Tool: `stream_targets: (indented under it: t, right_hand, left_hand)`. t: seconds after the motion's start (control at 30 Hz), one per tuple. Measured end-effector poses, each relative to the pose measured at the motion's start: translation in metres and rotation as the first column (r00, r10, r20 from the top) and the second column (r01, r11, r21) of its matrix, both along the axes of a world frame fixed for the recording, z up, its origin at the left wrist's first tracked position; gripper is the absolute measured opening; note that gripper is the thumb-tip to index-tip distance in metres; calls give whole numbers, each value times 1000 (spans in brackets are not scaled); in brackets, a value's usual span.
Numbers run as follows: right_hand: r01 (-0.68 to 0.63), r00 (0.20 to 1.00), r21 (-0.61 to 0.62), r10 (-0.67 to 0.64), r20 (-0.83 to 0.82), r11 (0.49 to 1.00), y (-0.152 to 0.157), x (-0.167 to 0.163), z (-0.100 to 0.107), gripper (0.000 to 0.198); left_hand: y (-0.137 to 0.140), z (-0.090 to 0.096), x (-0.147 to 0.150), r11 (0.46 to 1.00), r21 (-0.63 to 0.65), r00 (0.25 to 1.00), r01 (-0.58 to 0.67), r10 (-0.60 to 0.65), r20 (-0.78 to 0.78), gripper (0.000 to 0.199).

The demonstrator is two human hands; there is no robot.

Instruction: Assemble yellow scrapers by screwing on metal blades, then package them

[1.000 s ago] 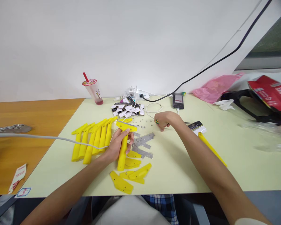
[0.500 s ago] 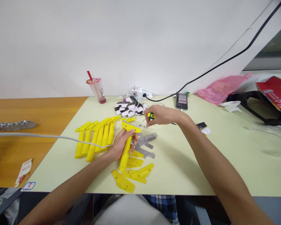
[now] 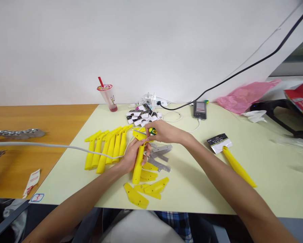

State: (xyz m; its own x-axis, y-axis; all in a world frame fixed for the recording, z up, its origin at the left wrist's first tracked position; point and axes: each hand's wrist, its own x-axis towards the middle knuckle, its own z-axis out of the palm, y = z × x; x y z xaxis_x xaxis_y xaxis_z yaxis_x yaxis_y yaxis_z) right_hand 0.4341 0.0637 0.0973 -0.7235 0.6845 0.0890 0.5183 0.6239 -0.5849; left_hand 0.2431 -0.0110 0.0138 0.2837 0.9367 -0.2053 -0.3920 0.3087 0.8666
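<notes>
My left hand is closed around a yellow scraper, its handle pointing toward me and its head away. A short screwdriver with a green and yellow handle is in my right hand. The right fingertips are pinched at the scraper's head; whether they also hold something small is hidden. Grey metal blades lie just right of my left hand. Loose yellow cover plates with holes are spread nearer to me. Several yellow scraper handles stand in a row to the left.
Black-and-white cards are piled before a power strip. A cup, a phone and a pink bag line the back. One scraper with a card lies right. A white cable crosses over my left wrist.
My right hand has moved left and slightly down with the screwdriver, from above the small loose parts to the scraper's head. The view has shifted, and the carded scraper on the right now shows fully.
</notes>
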Motion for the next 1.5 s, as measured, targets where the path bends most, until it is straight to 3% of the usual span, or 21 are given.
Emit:
stream_targets:
  t: [0.27, 0.53, 0.83, 0.93, 1.07, 1.2, 1.5]
  right_hand:
    - [28, 999, 12, -28, 34, 1000, 0, 1, -3, 19]
    - [72, 981, -76, -57, 184, 994, 1, 8, 2, 25]
    - [64, 978, -15, -60, 198, 998, 1, 8, 4, 21]
    - [114, 980, 33, -118, 160, 993, 10, 17, 5, 20]
    - [187, 954, 108, -207, 218, 976, 25, 25, -6, 13]
    - [155, 926, 50, -163, 340, 987, 36, 26, -24, 14]
    - [77, 928, -46, -55, 369, 996, 48, 29, -47, 13]
  left_hand:
    - [-1, -1, 1, 1000, 2, 999, 22, -22, 23, 36]
    - [-3, -8, 3, 996, 27, 997, 81, -80, -19, 37]
    - [-2, -1, 3, 996, 36, 997, 81, -80, -7, 40]
    - [-2, 4, 3, 997, 38, 997, 70, -71, 13, 39]
    - [2, 5, 0, 999, 29, 999, -26, 25, 22, 41]
    - [6, 5, -2, 994, 39, 994, -106, 104, 39, 40]
    - [6, 7, -2, 996, 42, 996, -81, 79, 52, 33]
